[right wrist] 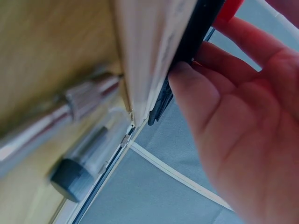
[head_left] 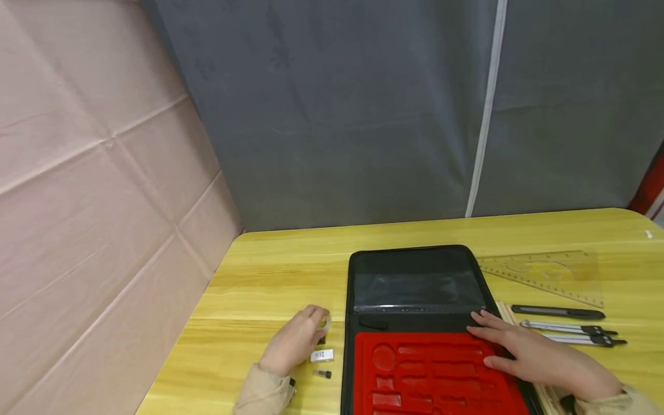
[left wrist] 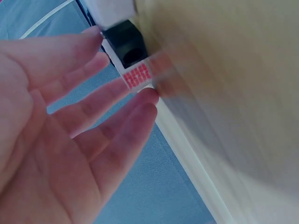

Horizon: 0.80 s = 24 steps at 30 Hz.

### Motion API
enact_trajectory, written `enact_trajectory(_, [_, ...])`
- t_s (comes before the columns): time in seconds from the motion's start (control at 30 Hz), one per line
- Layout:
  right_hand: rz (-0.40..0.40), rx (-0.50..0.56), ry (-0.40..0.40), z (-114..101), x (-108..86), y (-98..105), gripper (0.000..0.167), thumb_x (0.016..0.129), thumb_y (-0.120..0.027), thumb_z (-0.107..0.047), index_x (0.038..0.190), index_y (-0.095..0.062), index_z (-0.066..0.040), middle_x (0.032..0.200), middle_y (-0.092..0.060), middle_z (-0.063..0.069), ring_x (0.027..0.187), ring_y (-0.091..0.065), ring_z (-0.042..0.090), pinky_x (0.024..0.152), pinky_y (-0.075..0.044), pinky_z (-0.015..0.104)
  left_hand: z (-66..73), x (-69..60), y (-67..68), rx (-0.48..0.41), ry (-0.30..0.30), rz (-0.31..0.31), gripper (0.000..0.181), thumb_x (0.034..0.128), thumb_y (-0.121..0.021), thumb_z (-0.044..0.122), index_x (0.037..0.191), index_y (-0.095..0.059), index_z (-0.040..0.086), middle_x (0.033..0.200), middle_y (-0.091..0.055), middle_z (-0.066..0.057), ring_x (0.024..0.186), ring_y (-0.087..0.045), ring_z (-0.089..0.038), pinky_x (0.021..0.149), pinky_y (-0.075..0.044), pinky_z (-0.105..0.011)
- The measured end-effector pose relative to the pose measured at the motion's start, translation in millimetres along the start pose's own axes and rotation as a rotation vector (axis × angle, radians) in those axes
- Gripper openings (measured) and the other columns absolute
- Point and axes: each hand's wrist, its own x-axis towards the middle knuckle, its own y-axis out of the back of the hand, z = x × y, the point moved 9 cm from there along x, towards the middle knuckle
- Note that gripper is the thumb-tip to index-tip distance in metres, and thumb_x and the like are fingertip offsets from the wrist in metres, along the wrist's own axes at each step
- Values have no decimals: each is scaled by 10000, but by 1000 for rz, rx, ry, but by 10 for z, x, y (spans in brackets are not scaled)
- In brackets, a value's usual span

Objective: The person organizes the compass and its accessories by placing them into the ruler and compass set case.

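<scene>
My left hand is over the table left of the case, its thumb and fingers apart in the left wrist view. By its fingertips are a clear curved piece, a small black object and a red-dotted patch. Just nearer lie a white labelled block and a small black-capped tube. My right hand rests, fingers extended, on the right edge of an unzipped black case. The case holds a red moulded tray with shaped recesses.
To the right lie a clear set square, a dark utility knife, and two metal compasses. Pale wooden strips run along the case's right side. Another dark-capped tube shows in the right wrist view.
</scene>
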Motion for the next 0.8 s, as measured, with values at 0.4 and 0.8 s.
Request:
enact_trajectory(0.4, [-43, 56, 14, 15, -18, -21, 557, 783, -625, -12, 1315, -460, -26, 1412, -323, 215, 1370, -126, 176, 912, -428, 435, -9, -3, 10, -1, 17, 2, 278, 850, -622, 109, 1111, -603, 15, 1050, -583, -104, 906, -590, -188, 771, -509, -265])
enact_trajectory(0.8, [-61, 75, -33, 13, 1, -18, 584, 749, -672, -12, 1298, -473, -7, 1417, -311, 218, 1242, -259, 490, 851, -424, 509, -40, 1, 33, -15, 27, 32, 294, 805, -672, 94, 1084, -610, 27, 957, -550, -50, 794, -530, -105, 705, -495, -214])
